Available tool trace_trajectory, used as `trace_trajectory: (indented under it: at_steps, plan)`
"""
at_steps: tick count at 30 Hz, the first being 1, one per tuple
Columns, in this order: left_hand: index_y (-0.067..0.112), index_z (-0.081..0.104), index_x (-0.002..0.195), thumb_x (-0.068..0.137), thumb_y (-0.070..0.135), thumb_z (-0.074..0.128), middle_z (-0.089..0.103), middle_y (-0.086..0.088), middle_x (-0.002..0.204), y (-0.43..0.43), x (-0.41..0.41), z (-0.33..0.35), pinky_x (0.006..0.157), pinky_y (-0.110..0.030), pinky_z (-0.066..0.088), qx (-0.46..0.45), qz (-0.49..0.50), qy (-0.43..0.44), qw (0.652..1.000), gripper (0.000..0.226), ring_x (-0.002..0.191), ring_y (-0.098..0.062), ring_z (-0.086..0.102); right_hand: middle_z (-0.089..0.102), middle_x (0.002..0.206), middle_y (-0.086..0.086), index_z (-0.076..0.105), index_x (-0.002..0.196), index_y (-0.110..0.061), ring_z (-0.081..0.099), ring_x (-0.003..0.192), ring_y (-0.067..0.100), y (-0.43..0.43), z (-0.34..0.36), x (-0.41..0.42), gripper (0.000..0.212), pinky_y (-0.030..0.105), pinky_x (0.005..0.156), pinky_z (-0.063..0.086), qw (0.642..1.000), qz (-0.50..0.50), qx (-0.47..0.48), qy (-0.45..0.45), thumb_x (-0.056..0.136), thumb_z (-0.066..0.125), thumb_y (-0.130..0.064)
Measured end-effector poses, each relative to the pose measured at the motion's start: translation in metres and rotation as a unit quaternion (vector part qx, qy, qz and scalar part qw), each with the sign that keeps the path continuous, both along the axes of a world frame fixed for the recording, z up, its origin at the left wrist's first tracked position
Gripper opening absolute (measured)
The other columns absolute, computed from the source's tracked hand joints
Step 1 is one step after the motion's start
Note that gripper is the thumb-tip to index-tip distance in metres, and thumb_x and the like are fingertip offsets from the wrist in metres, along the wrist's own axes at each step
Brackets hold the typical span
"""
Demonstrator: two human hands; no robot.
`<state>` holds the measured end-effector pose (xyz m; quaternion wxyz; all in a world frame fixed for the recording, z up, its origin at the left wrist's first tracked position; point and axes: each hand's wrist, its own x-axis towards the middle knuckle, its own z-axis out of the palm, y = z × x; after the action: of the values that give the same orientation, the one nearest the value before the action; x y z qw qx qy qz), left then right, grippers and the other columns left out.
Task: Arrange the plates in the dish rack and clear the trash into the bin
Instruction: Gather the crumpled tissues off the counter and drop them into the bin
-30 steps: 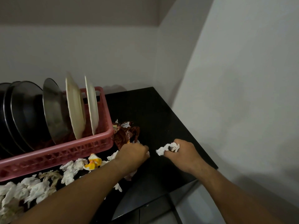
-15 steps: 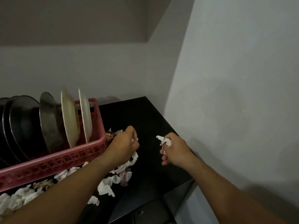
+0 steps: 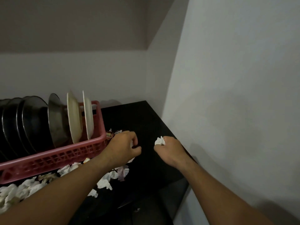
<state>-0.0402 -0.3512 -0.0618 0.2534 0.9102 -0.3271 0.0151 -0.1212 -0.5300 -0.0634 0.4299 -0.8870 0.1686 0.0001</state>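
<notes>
Head view down onto a black glossy countertop (image 3: 146, 120) in a white-walled corner. At far left, a pink plastic lattice dish rack (image 3: 53, 158), long axis running left to right. On edge at its right end, a pair of white round plates (image 3: 73, 117), faces turned sideways and tops leaning slightly left. Further left, a steel round plate (image 3: 56, 122), then a row of dark round plates (image 3: 30, 127). Along the rack's near wall, strewn crumpled white tissue scraps (image 3: 24, 190); just beside its right end, brown snack wrappers (image 3: 110, 135). Left hand (image 3: 121, 147) over the wrappers, fingers curled in round a sliver of white scrap (image 3: 131, 143). Right hand (image 3: 170, 151) apart from it, nearer the right wall, pinching a crumpled white tissue wad (image 3: 159, 141) that juts up from the curled fingers.
</notes>
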Motion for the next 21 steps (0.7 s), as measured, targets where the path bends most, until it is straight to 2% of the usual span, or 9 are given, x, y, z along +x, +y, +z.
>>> trace_trajectory:
  at_steps: [3,5,8,11,13,15,17,19,21]
  plan:
    - [0.024,0.055,0.076,0.085,0.032,0.07,0.058,0.006,0.083,0.009,-0.003,0.011,0.057,-0.018,0.046,0.005,0.005,0.006,1.0,0.02,0.069,-0.01,0.06,0.056,0.072,-0.002,0.053,0.074,-0.019,0.052,0.062,0.008,0.016,0.009,-0.008,0.032,0.022,0.054,0.038,1.0,-0.011,-0.003,-0.015,0.089,0.066,-0.045]
    - [0.021,0.057,0.078,0.087,0.03,0.069,0.059,0.004,0.084,0.02,-0.005,0.016,0.056,-0.018,0.048,-0.001,0.011,0.019,1.0,0.018,0.068,-0.01,0.061,0.055,0.066,-0.003,0.052,0.068,-0.019,0.05,0.058,0.008,0.029,0.016,-0.012,0.041,0.022,0.054,0.038,0.999,-0.027,-0.029,-0.037,0.094,0.057,-0.05]
    - [0.021,0.057,0.076,0.086,0.029,0.071,0.063,0.004,0.08,0.047,-0.011,0.016,0.056,-0.019,0.048,0.0,0.012,0.021,1.0,0.019,0.065,-0.008,0.061,0.061,0.073,0.0,0.057,0.072,-0.018,0.056,0.064,0.01,0.052,0.027,-0.017,0.04,0.025,0.061,0.046,0.998,-0.022,-0.042,-0.03,0.103,0.045,-0.039]
    - [0.024,0.056,0.075,0.086,0.028,0.071,0.061,0.006,0.077,0.087,-0.015,0.01,0.054,-0.02,0.047,-0.006,0.005,0.018,1.0,0.019,0.064,-0.006,0.059,0.067,0.097,0.007,0.065,0.104,-0.011,0.065,0.089,0.018,0.082,0.031,-0.021,0.016,0.033,0.084,0.055,0.996,0.017,-0.084,0.004,0.101,0.05,-0.016]
    - [0.028,0.059,0.076,0.087,0.028,0.069,0.063,0.007,0.08,0.116,-0.014,0.008,0.054,-0.017,0.044,-0.011,0.005,0.028,1.0,0.015,0.065,-0.005,0.059,0.068,0.105,0.006,0.064,0.116,-0.013,0.065,0.095,0.018,0.108,0.027,-0.028,0.022,0.034,0.088,0.055,0.997,0.008,-0.076,-0.013,0.098,0.051,-0.01]
    - [0.029,0.066,0.083,0.09,0.027,0.066,0.067,0.007,0.086,0.143,-0.012,0.007,0.064,-0.023,0.051,-0.016,-0.009,0.046,0.999,0.007,0.072,-0.008,0.063,0.069,0.101,0.005,0.067,0.113,-0.011,0.066,0.092,0.017,0.137,0.023,-0.037,0.026,0.028,0.082,0.056,0.997,0.002,-0.071,-0.044,0.097,0.048,-0.002]
    - [0.022,0.072,0.092,0.093,0.026,0.061,0.07,0.006,0.09,0.165,-0.013,0.007,0.069,-0.023,0.051,-0.015,-0.039,0.046,0.998,0.012,0.079,-0.009,0.065,0.068,0.084,-0.002,0.069,0.096,-0.018,0.063,0.077,0.01,0.164,0.014,-0.048,0.026,0.016,0.064,0.05,0.997,-0.009,-0.058,-0.055,0.096,0.05,0.0]
    - [0.014,0.07,0.084,0.096,0.03,0.056,0.068,0.002,0.08,0.18,-0.018,0.004,0.061,-0.023,0.044,-0.021,-0.057,0.031,0.998,0.024,0.07,-0.009,0.061,0.061,0.069,-0.003,0.06,0.073,-0.017,0.054,0.062,0.011,0.185,0.003,-0.056,0.028,0.021,0.055,0.043,0.996,-0.029,-0.061,-0.062,0.095,0.052,-0.003]
    - [0.009,0.062,0.068,0.097,0.037,0.052,0.06,-0.002,0.062,0.192,-0.027,0.001,0.055,-0.028,0.038,-0.041,-0.055,0.023,0.997,0.041,0.055,-0.012,0.051,0.062,0.069,0.005,0.063,0.073,-0.009,0.054,0.061,0.02,0.2,-0.007,-0.064,0.031,0.033,0.057,0.046,0.994,-0.057,-0.066,-0.067,0.1,0.049,-0.015]
